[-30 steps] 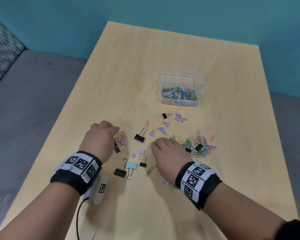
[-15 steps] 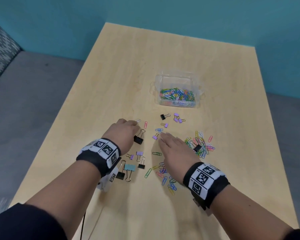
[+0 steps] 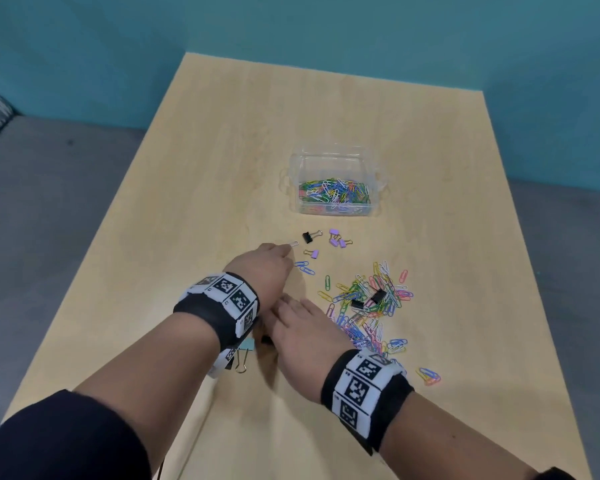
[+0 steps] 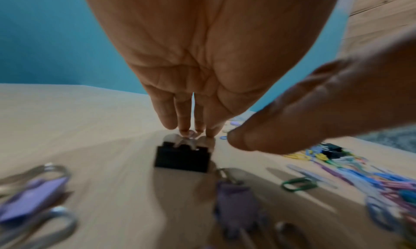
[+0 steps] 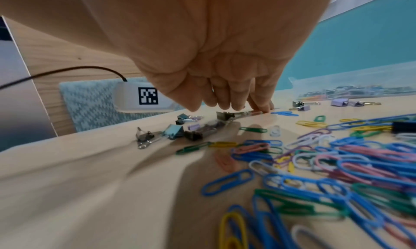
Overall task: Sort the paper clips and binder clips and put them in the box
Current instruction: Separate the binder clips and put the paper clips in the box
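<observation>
A clear plastic box (image 3: 329,157) at mid-table holds coloured paper clips. My left hand (image 3: 271,265) reaches forward with straight fingers, its fingertips (image 4: 189,128) at a white paper clip (image 3: 294,243). A black binder clip (image 4: 183,157) lies under that hand. My right hand (image 3: 302,327) lies low on the table, its fingers under my left wrist; one fingertip (image 5: 262,107) touches the black clip's (image 5: 223,115) wire handle. A pile of coloured paper clips (image 3: 371,299) lies right of both hands.
Small black (image 3: 307,236) and purple binder clips (image 3: 336,239) lie between my hands and the box. A light blue binder clip (image 3: 247,344) and others sit under my left wrist. The table (image 3: 222,150) ends at a teal wall behind.
My left hand has reached forward and right, and the white paper clip at its fingertips has moved toward the box. My right hand has drawn back and left, under the left wrist.
</observation>
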`<state>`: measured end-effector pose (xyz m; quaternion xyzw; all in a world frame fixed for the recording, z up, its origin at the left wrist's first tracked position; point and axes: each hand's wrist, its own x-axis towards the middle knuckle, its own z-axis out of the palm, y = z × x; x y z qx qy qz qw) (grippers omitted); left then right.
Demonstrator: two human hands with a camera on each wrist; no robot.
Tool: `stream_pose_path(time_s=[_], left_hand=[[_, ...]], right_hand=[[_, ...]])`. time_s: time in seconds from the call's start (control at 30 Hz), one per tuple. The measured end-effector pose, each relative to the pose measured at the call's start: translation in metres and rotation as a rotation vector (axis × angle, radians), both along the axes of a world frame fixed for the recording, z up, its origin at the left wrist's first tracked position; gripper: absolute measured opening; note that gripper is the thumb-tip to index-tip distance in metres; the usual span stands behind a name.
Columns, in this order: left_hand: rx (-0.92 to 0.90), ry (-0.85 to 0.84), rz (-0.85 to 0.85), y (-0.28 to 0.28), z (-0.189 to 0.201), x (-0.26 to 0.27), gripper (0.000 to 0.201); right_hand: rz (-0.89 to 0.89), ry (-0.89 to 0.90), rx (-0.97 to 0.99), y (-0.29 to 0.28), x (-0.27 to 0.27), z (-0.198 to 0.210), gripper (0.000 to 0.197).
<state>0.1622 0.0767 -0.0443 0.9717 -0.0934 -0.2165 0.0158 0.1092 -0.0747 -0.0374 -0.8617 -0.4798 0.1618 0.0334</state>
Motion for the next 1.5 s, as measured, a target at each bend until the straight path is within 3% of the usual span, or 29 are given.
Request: stream_pose_path(time_s=[0.13, 0.2, 0.3, 0.43, 0.6, 0.73, 0.97, 1.1, 1.27, 1.5], left_hand=[[-0.111, 0.004, -0.040, -0.019, -0.001, -0.005, 0.030], [-0.186, -0.027, 0.064, -0.019, -0.001, -0.004, 0.028], [-0.155, -0.071, 0.155, -0.019, 0.002, -0.006, 0.034], [-0.026, -0.043, 0.096, -0.049, 0.006, -0.023, 0.036], [-0.077, -0.076, 0.113, -0.068, 0.003, -0.027, 0.047], [-0.041, -0.033, 0.135, -0.077, 0.004, -0.030, 0.047], [-0.173, -0.021, 0.035, -0.097, -0.004, -0.078, 0.052], [-0.140, -0.115, 0.062, -0.090, -0.004, -0.050, 0.068], [-0.133, -0.060, 0.021, -0.074, -0.010, -0.005, 0.057], [0.015, -0.126, 0.219, -0.057, 0.007, -0.028, 0.039]], right_hand=[[-0.101, 0.036, 0.082, -0.034, -0.005, 0.002, 0.063], [-0.181, 0.075, 0.114, -0.057, -0.005, 0.001, 0.065], [-0.274, 0.069, 0.129, -0.085, -0.001, -0.002, 0.066], [-0.339, 0.051, 0.122, -0.106, 0.002, 0.000, 0.066], [-0.338, 0.035, 0.119, -0.112, 0.004, 0.000, 0.073], [-0.361, 0.038, 0.129, -0.118, 0.008, 0.003, 0.063], [-0.400, 0.016, 0.164, -0.138, 0.008, 0.008, 0.058], [-0.405, 0.036, 0.134, -0.148, 0.003, 0.002, 0.059], [-0.385, 0.070, 0.092, -0.150, -0.006, -0.005, 0.060], [-0.423, 0.045, 0.099, -0.138, 0.001, 0.004, 0.048]])
